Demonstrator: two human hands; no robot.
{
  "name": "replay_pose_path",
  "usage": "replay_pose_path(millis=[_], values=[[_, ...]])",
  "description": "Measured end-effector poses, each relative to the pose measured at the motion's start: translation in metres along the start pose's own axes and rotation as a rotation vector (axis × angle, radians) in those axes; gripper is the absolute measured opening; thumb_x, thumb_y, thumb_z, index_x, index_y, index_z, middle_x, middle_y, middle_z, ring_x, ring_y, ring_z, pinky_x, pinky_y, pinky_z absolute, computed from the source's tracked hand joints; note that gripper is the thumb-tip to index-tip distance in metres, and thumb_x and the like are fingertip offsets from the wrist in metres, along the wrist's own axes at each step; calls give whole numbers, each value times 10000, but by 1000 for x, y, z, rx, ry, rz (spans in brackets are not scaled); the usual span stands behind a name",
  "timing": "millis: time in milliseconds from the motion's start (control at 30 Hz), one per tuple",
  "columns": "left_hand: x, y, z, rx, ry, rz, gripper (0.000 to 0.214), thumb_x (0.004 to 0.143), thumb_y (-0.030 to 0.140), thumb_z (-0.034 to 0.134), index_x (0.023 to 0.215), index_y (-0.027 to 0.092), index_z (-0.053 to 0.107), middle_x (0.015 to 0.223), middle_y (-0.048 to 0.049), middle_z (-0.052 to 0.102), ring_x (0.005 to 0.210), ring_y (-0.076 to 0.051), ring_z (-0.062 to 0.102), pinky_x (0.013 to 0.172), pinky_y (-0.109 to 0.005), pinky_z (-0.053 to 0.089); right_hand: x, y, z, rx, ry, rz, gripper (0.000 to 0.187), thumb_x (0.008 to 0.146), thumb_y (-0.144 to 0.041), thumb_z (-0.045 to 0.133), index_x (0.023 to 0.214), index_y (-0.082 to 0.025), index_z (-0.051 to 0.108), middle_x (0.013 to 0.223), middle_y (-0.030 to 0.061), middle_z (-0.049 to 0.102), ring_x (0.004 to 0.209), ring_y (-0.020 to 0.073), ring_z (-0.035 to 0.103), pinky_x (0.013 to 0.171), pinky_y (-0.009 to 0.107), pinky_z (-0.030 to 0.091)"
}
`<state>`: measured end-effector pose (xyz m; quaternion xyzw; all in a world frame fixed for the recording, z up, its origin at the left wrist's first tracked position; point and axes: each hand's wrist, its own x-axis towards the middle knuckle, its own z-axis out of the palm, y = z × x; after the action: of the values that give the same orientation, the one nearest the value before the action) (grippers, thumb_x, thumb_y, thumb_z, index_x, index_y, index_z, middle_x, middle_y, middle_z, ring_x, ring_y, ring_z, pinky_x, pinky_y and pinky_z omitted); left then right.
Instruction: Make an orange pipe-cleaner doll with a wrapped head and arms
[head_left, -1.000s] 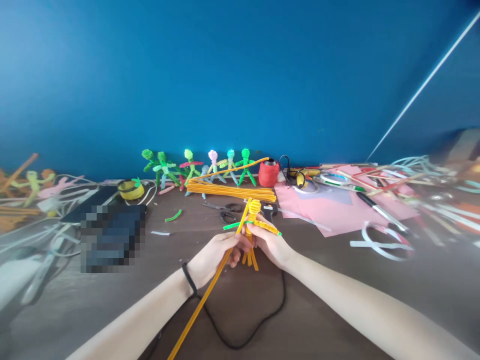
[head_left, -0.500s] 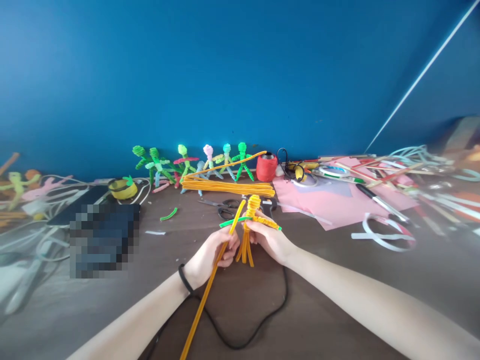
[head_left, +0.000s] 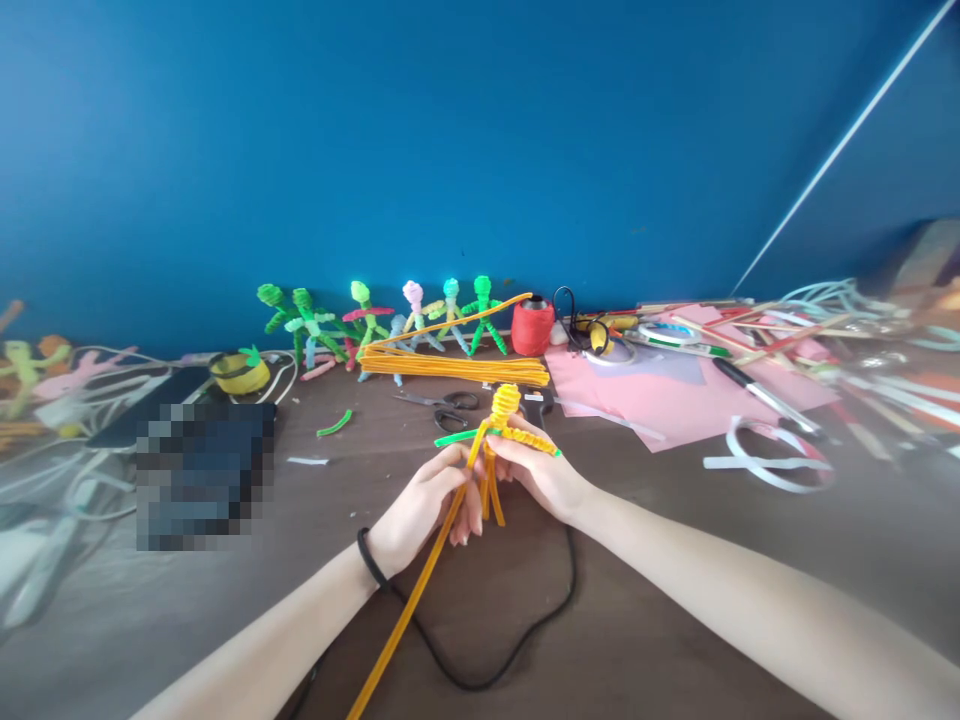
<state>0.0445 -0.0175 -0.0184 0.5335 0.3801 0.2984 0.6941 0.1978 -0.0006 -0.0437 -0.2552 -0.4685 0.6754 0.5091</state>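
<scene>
Between my hands stands an orange pipe cleaner figure (head_left: 505, 403) with a coiled head, one wrapped arm at the right and several loose strands hanging below. My right hand (head_left: 541, 478) is closed on its body. A bare green pipe cleaner (head_left: 457, 438) sticks out on the figure's left side. My left hand (head_left: 442, 492) pinches a long orange pipe cleaner (head_left: 409, 603), whose upper end lies against the figure's shoulder, by the green arm. Its lower end runs down past the bottom edge of the view. A black band circles my left wrist.
Scissors (head_left: 442, 402) lie behind the hands, before an orange pipe cleaner bundle (head_left: 457, 366). Finished figures (head_left: 360, 310) lean along the blue wall. A red spool (head_left: 532, 328), pink paper (head_left: 667, 405) and a craft knife (head_left: 765, 395) are at the right. A black cord (head_left: 517, 665) loops in front.
My left hand has brought the long orange pipe cleaner's tip rightward and down onto the figure's shoulder. My right hand keeps its hold on the figure.
</scene>
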Motion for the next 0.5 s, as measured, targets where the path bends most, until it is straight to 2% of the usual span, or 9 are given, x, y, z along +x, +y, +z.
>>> replay_pose_path(millis=[100, 233, 500], values=[[1, 0, 2, 45, 14, 13, 191, 823, 288, 317, 784, 162, 456, 422, 37, 504, 317, -66, 377, 332, -170, 282, 0, 0, 0, -21, -1, -9, 88, 764, -260, 567, 756, -182, 528, 630, -38, 471, 527, 65, 397, 513, 214, 311], [2, 1, 8, 108, 87, -34, 341, 813, 463, 340, 622, 182, 366, 398, 27, 497, 287, -55, 368, 310, -164, 264, -1, -1, 0, -75, -27, -7, 108, 757, -283, 574, 762, -179, 548, 625, -33, 468, 531, 73, 418, 508, 220, 324], [1, 7, 12, 203, 115, -58, 353, 806, 446, 379, 745, 136, 535, 374, 28, 495, 271, -60, 373, 296, -160, 290, -1, -4, 1, -118, -34, -33, 120, 744, -284, 593, 753, -175, 544, 637, -28, 489, 550, 80, 451, 522, 223, 358]])
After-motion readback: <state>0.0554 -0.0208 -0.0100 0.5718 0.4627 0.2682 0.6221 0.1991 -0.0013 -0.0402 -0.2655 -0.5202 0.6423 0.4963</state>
